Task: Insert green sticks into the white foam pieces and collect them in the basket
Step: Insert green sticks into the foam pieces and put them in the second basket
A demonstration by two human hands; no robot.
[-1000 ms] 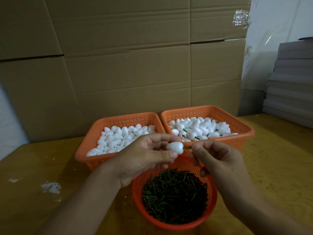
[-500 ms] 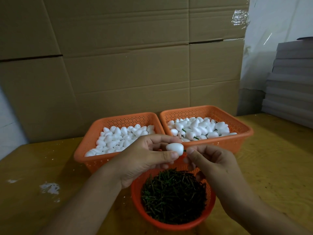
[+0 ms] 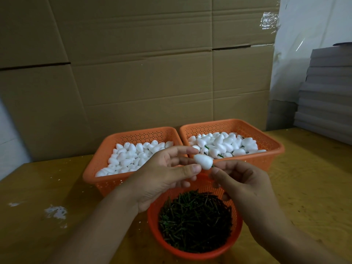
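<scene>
Pushing deeper than a moment ago, right hand [image 3: 245, 180] pinches green stick [image 3: 213, 166], nearly buried in foam piece [image 3: 203, 162] gripped by left hand [image 3: 167, 174].

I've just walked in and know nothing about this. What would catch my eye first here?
Probably the two hands in the middle: the left hand holds a white foam piece while the right hand pinches a green stick at its tip. Behind them sit two orange baskets heaped with white foam, and below, a round orange basket full of green sticks.
</scene>
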